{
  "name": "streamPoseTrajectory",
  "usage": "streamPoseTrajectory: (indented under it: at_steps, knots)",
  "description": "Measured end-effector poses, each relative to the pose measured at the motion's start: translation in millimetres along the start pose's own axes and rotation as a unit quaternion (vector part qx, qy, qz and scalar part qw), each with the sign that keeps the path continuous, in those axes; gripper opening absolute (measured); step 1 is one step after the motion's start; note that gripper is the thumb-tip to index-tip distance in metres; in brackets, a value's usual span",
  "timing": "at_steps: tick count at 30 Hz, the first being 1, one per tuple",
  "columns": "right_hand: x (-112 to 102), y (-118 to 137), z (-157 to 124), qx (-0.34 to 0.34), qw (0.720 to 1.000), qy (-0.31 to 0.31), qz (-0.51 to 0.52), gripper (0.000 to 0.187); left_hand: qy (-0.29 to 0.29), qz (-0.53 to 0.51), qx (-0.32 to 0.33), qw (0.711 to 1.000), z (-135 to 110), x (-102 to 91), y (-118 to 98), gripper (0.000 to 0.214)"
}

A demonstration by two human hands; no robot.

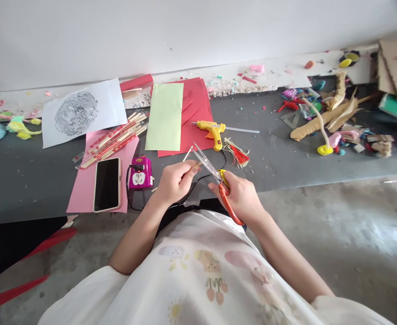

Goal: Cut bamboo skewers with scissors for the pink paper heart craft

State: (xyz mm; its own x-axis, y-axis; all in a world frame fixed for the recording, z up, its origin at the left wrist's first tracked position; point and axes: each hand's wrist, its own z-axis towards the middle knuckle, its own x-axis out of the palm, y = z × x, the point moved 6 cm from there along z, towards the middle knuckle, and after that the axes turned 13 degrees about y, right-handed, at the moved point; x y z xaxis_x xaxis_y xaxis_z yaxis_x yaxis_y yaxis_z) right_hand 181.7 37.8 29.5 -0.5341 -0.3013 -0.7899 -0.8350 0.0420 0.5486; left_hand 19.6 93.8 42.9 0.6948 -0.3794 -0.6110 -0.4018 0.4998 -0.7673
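My left hand (178,181) is closed, pinching a short thin wooden stick (198,164) between thumb and fingers. Wrapped around the orange handle of a pair of scissors (207,161) is my right hand (245,197). The parted blades point up and left, close by the stick's tip; whether they touch it I cannot tell. Just beyond the hands lies a yellow hot glue gun (212,129) on red paper (198,104). Its black cord (198,181) runs beneath my hands. Another pale stick piece (187,153) shows behind my left hand.
To the left lie a phone (107,185), pink paper (78,192), a purple socket block (141,174), wrapped chopsticks (115,139) and a dragon print (112,104). Green paper (164,117) overlaps the red sheets. Red-and-straw tassels (238,154) sit beside the glue gun; craft scraps (347,131) clutter the right.
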Motion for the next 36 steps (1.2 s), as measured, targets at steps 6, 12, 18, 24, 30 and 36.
streamPoseTrajectory:
  at_steps: [6,12,18,24,30,36]
  knots:
    - [-5.0,7.2,-3.8,-0.028,0.998,-0.029,-0.042,0.037,-0.02,0.027,0.008,0.999,0.4,-7.3,-10.6,0.025]
    - [-9.0,10.5,-4.5,-0.042,0.995,-0.051,-0.069,0.044,-0.019,0.04,0.013,0.999,0.8,-9.9,-18.6,0.027]
    - [-8.4,13.5,-3.8,-0.065,0.995,-0.03,-0.073,0.043,-0.007,0.088,0.032,0.996,-1.6,-7.7,-20.7,0.024]
    - [-7.9,14.2,-4.2,-0.078,0.996,0.004,-0.053,0.043,0.006,0.131,0.055,0.99,-3.8,-7.4,-21.6,0.022]
    - [-8.5,11.0,-4.1,-0.052,0.998,-0.009,-0.015,0.039,0.022,0.146,0.046,0.988,-4.4,-5.5,-18.9,0.023]
    - [-6.4,7.9,-3.7,-0.019,1.0,-0.025,0.002,0.038,0.034,0.129,0.031,0.991,-3.3,-3.3,-16.1,0.023]
